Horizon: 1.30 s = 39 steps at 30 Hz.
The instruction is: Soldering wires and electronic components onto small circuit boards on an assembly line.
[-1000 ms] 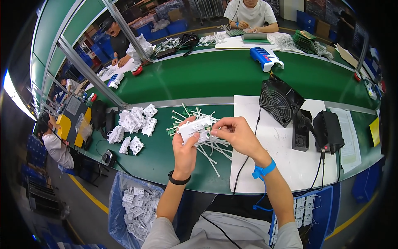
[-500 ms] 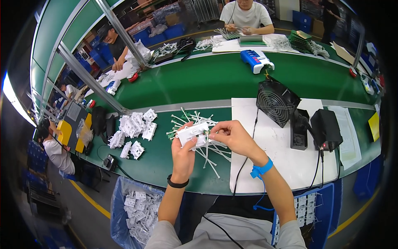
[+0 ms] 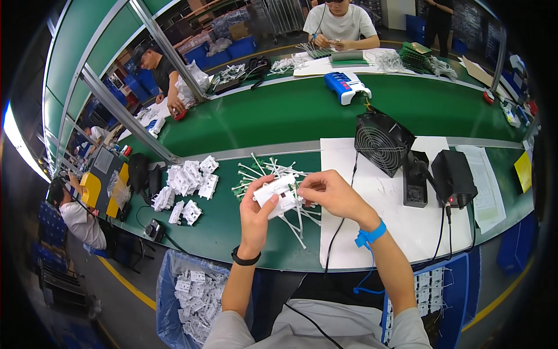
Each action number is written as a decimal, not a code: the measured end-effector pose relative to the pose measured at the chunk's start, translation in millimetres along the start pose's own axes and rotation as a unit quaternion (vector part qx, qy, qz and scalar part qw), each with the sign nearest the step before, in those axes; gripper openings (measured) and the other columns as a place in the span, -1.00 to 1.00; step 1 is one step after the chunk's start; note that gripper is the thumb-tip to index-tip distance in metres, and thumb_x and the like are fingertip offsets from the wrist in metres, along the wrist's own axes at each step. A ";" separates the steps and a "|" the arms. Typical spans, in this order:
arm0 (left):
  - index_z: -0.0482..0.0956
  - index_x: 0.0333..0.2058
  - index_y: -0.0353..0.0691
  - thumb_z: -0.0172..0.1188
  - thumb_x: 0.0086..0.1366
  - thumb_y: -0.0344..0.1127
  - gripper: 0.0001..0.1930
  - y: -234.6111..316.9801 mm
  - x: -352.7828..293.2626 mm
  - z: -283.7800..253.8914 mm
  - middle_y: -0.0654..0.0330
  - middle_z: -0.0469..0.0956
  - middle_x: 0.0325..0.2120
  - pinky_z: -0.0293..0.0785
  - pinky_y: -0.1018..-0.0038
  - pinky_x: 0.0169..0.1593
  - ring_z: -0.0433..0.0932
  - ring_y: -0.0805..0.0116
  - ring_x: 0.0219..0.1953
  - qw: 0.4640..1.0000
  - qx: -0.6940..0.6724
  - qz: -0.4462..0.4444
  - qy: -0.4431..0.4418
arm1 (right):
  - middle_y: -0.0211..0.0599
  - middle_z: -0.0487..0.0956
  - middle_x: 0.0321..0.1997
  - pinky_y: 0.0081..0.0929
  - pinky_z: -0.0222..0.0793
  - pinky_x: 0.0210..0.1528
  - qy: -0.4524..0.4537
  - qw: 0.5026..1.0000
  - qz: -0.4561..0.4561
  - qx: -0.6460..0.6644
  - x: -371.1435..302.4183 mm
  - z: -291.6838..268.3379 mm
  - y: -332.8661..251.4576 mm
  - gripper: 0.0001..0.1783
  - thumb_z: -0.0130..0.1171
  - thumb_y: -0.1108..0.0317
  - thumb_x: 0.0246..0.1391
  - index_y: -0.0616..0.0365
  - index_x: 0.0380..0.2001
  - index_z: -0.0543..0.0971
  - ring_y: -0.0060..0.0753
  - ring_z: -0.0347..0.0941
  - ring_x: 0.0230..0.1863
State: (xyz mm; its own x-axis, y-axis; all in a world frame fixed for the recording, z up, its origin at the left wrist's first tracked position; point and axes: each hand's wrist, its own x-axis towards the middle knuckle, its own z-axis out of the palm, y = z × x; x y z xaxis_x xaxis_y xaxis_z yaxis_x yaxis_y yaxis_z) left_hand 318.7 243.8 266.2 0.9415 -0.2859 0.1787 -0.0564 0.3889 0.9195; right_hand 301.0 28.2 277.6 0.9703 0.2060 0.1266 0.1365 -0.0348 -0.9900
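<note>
My left hand (image 3: 254, 221) gripped a white plastic housing (image 3: 276, 189); my right hand (image 3: 332, 193) pinched its edge.
Slack fingers risked dropping it.

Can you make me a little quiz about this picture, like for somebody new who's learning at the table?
1. Pick one. The left hand is holding:
A) a black cable
B) a white plastic part
C) a yellow card

2. True or false? The black fan is to the right of the heap of loose white parts.

3. Fill in the missing word: the right wristband is ____.

Key: 1. B; 2. True; 3. blue.
</note>
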 end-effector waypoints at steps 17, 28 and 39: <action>0.54 -0.11 -0.26 0.24 0.39 -0.42 -0.85 -27.3 52.3 57.7 0.31 0.55 -0.35 0.35 0.59 -0.31 0.44 0.61 -0.35 0.963 0.249 0.091 -0.054 | -0.27 0.64 -0.44 -0.48 0.41 -0.39 0.155 0.984 0.023 -0.081 -55.0 -28.0 -6.5 -0.69 0.25 0.25 0.30 0.34 -0.16 0.65 -0.50 0.52 -0.46; 0.49 -0.03 -0.28 0.18 0.43 -0.42 -0.81 -92.5 58.0 141.5 0.28 0.56 -0.24 0.42 0.60 -0.14 0.47 0.58 -0.24 0.994 0.049 -0.025 -0.089 | -0.30 0.53 -0.46 -0.24 0.44 -0.47 0.297 0.820 -0.138 -0.469 -91.7 -11.3 26.7 -0.79 0.29 0.49 0.04 0.12 -0.21 0.70 -0.12 0.53 -0.49; 0.53 0.11 -0.34 0.27 0.31 -0.55 -0.62 -105.0 56.9 131.1 0.20 0.67 -0.22 0.50 0.60 -0.13 0.60 0.54 -0.20 0.963 0.143 -0.058 -0.220 | -0.36 0.48 -0.57 -0.49 0.25 -0.54 0.476 0.838 0.000 -0.268 -142.6 -47.5 48.4 -0.82 0.33 0.35 0.22 0.20 -0.37 0.57 -0.59 0.38 -0.60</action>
State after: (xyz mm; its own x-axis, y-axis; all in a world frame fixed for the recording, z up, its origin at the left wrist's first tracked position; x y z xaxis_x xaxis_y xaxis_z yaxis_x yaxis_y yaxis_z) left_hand 334.6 71.9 225.7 0.7184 -0.6810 0.1420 -0.1077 0.0927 0.9898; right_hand 178.7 -49.3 214.5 0.6548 -0.6589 0.3704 -0.0417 -0.5208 -0.8527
